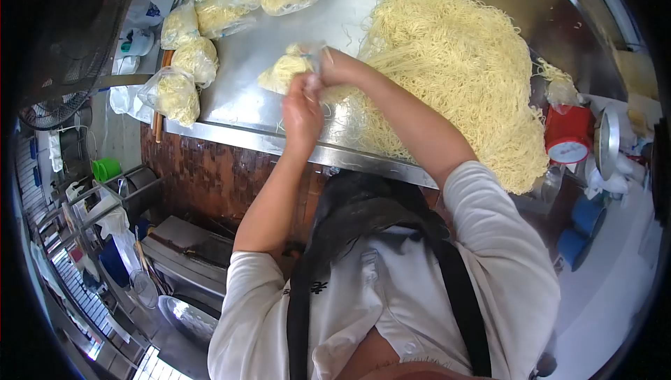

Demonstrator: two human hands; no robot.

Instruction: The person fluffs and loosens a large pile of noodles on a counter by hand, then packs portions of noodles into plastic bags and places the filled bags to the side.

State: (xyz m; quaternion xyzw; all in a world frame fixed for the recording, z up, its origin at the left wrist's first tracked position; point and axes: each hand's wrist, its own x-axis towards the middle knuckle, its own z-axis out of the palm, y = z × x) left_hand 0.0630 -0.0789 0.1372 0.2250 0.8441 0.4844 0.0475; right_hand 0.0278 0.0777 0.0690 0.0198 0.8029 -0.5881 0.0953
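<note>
A clear plastic bag of yellow noodles (285, 71) rests on the metal worktop, at my hands. My left hand (303, 118) is closed, its fingertips pinching the bag near its gathered neck. From the other side my right hand (334, 67) meets it at the neck, fingers curled in and partly blurred by motion. Exactly how the plastic lies between the fingers is hidden. Right of my hands spreads a large heap of loose noodles (447, 72), passing under my right forearm.
Several filled noodle bags (199, 62) sit along the worktop's left and far side. The steel worktop (244, 111) has a raised front edge before my apron. A red container (567, 132) stands beyond the heap at right. A fan (59, 97) is at far left.
</note>
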